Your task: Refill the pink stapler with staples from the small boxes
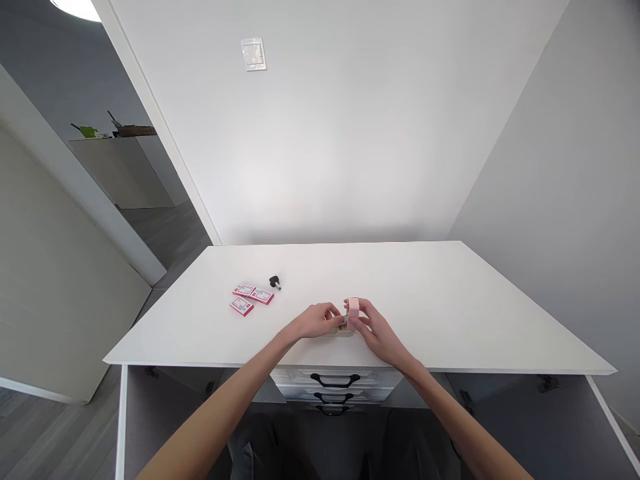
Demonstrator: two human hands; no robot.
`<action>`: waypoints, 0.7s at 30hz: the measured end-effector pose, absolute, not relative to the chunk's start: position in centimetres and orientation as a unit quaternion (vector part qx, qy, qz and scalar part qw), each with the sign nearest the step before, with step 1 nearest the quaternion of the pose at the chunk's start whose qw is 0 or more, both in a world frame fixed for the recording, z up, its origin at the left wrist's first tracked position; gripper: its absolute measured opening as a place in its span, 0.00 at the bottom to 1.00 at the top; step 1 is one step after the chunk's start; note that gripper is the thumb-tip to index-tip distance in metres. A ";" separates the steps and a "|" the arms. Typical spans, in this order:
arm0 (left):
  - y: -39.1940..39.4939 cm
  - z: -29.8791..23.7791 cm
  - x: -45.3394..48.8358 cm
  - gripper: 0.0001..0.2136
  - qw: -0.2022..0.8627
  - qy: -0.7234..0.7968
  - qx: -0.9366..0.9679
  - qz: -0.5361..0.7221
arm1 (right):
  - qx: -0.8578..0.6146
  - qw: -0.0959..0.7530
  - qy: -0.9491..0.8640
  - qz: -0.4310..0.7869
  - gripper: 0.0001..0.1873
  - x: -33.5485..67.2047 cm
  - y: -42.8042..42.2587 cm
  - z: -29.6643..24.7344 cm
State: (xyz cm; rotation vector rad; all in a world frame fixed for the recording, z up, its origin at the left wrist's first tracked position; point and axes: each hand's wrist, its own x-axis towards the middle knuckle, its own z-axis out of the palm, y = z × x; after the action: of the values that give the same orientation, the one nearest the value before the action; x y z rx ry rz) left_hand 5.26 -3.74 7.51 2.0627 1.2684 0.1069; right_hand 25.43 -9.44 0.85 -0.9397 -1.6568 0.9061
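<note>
A pink band-shaped piece [353,308] stands upright near the table's front edge, its exact kind unclear. My right hand [379,333] is closed around it, fingers behind and thumb in front. My left hand [316,321] reaches in from the other side, its thumb and forefinger pinched at a small metallic part [344,323] against the pink band. Fingers hide most of that part. Beneath both hands a flat pale strip [341,333] lies on the white tabletop [425,287].
Three red-and-white small boxes [262,296] lie to the left on the table. A black-headed key-like item [275,282] rests just beyond them. Drawers with black handles [335,381] sit below the front edge. The wall [340,133] rises behind.
</note>
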 end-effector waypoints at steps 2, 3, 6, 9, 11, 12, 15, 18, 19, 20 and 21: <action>-3.7 7.5 5.4 0.19 0.346 0.492 0.798 0.033 | -0.385 0.495 -0.684 0.373 0.18 25.4 -9.4 0.9; -3.7 7.5 5.5 0.18 0.343 0.493 0.799 0.028 | -0.384 0.494 -0.686 0.373 0.18 25.4 -9.5 1.0; -3.8 7.5 5.9 0.16 0.326 0.490 0.808 0.017 | -0.378 0.487 -0.694 0.371 0.18 25.2 -9.5 1.3; -3.9 7.6 6.4 0.15 0.303 0.483 0.822 0.007 | -0.376 0.484 -0.698 0.371 0.18 25.0 -9.6 1.5; -3.9 7.8 6.6 0.14 0.292 0.475 0.830 0.000 | -0.377 0.484 -0.697 0.371 0.18 25.0 -9.6 1.6; -3.9 7.9 6.6 0.14 0.287 0.471 0.834 -0.004 | -0.376 0.483 -0.698 0.371 0.18 25.0 -9.6 1.6; -4.1 8.1 6.7 0.14 0.277 0.458 0.845 -0.016 | -0.371 0.483 -0.700 0.372 0.17 25.1 -9.5 1.7; -4.2 8.1 6.7 0.14 0.269 0.446 0.853 -0.023 | -0.367 0.481 -0.703 0.374 0.17 25.1 -9.5 1.8; -4.3 8.1 6.8 0.14 0.267 0.443 0.855 -0.023 | -0.367 0.479 -0.703 0.375 0.17 25.1 -9.5 1.8; -4.3 8.1 6.8 0.13 0.266 0.439 0.858 -0.022 | -0.367 0.478 -0.704 0.376 0.17 25.1 -9.5 1.9; -4.3 8.1 6.8 0.13 0.266 0.435 0.860 -0.020 | -0.366 0.477 -0.704 0.378 0.17 25.1 -9.5 1.9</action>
State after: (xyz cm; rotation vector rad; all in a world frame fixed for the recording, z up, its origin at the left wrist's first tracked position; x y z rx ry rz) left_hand 6.84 -4.29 8.08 2.3238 1.1740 -0.0553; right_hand 25.10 -9.46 1.89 -0.8950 -1.7203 0.9231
